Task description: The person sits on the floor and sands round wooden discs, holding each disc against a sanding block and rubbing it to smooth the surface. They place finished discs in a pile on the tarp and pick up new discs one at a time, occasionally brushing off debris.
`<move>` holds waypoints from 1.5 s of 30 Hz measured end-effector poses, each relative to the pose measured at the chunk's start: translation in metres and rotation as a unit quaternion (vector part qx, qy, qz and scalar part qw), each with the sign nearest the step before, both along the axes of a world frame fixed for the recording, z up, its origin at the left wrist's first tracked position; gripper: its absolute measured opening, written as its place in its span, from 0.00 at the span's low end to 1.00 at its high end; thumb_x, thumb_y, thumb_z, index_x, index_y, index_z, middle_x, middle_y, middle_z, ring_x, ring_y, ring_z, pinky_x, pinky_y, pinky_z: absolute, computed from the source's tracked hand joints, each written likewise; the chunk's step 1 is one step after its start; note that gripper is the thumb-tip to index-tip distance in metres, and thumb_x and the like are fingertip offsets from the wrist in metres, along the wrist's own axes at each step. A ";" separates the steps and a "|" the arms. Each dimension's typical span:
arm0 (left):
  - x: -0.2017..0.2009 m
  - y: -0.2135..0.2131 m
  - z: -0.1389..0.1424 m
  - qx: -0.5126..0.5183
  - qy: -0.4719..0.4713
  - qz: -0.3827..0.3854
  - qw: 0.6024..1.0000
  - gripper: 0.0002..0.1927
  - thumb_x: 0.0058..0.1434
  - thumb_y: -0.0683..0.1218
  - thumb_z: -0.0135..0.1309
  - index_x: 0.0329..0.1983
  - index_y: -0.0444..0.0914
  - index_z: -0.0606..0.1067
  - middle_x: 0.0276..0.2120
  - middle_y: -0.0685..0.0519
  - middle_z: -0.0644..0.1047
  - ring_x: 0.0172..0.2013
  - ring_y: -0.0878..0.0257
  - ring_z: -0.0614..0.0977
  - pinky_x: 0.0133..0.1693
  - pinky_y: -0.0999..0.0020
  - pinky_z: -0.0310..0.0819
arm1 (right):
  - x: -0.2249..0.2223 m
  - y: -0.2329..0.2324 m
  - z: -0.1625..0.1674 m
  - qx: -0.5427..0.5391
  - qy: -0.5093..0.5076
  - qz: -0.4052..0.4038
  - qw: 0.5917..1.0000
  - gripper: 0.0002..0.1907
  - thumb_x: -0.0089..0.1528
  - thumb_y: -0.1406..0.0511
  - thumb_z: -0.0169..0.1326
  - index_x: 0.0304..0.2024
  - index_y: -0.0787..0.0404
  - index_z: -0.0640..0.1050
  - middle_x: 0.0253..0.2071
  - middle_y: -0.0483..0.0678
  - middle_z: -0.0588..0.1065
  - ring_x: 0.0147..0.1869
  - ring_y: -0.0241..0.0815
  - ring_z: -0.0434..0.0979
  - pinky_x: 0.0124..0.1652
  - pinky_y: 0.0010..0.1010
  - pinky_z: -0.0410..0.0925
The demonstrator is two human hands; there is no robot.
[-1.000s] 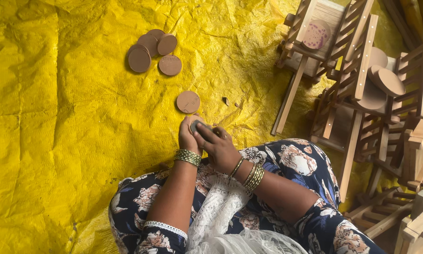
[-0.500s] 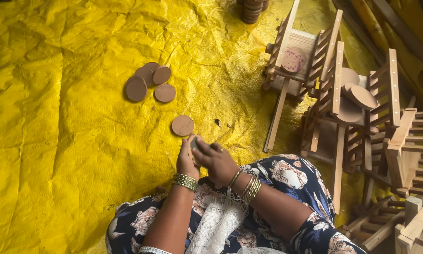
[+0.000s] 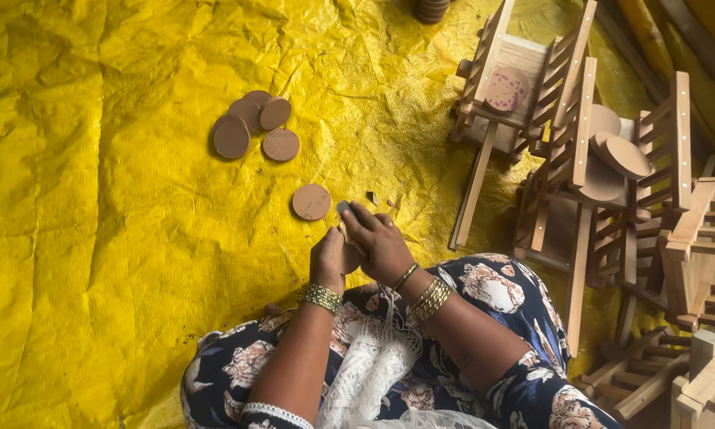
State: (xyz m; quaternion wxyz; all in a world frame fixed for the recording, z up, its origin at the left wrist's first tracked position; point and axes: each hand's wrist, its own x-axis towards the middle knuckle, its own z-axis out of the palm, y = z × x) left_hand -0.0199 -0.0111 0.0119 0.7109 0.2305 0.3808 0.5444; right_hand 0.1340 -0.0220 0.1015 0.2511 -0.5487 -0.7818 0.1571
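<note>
Both forearms reach forward over the lap, wrists bent, the left hand (image 3: 328,260) and right hand (image 3: 381,242) meeting above the yellow tarp (image 3: 95,238). Fingers of both are curled together, pinching a small wooden disc (image 3: 349,253) held on edge, apparently with a dark pad on top. A loose disc (image 3: 311,202) lies flat nearby.
</note>
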 end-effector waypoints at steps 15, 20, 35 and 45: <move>0.004 0.015 -0.018 -0.050 0.039 0.140 0.988 0.34 0.67 0.69 0.42 0.63 0.40 0.72 0.58 0.50 0.74 0.54 0.62 0.77 0.54 0.68 0.73 | -0.008 -0.017 -0.033 -0.149 0.312 0.193 0.918 0.48 0.52 0.78 0.52 0.75 0.56 0.58 0.80 0.53 0.51 0.83 0.50 0.49 0.76 0.42 0.46; 0.015 -0.002 -0.016 -0.125 -0.153 0.018 0.980 0.34 0.70 0.68 0.40 0.65 0.40 0.68 0.57 0.47 0.71 0.52 0.58 0.75 0.52 0.62 0.75 | -0.010 -0.016 -0.039 -0.131 0.271 0.203 0.932 0.39 0.63 0.67 0.50 0.77 0.58 0.58 0.83 0.53 0.47 0.86 0.51 0.44 0.78 0.43 0.37; 0.022 -0.022 0.030 0.107 0.232 -0.253 0.933 0.23 0.62 0.45 0.58 0.60 0.39 0.72 0.36 0.50 0.77 0.34 0.59 0.78 0.37 0.61 0.75 | 0.007 0.004 -0.027 -0.297 0.536 -0.066 0.787 0.33 0.69 0.51 0.47 0.71 0.63 0.67 0.63 0.69 0.70 0.65 0.60 0.71 0.64 0.52 0.64; 0.015 -0.012 0.035 0.286 0.564 -0.002 0.775 0.04 0.54 0.38 0.59 0.32 0.36 0.77 0.32 0.45 0.80 0.36 0.48 0.82 0.38 0.56 0.77 | 0.013 0.009 -0.020 -0.245 0.276 0.022 0.929 0.25 0.71 0.50 0.44 0.57 0.60 0.76 0.55 0.53 0.76 0.55 0.44 0.76 0.54 0.38 0.71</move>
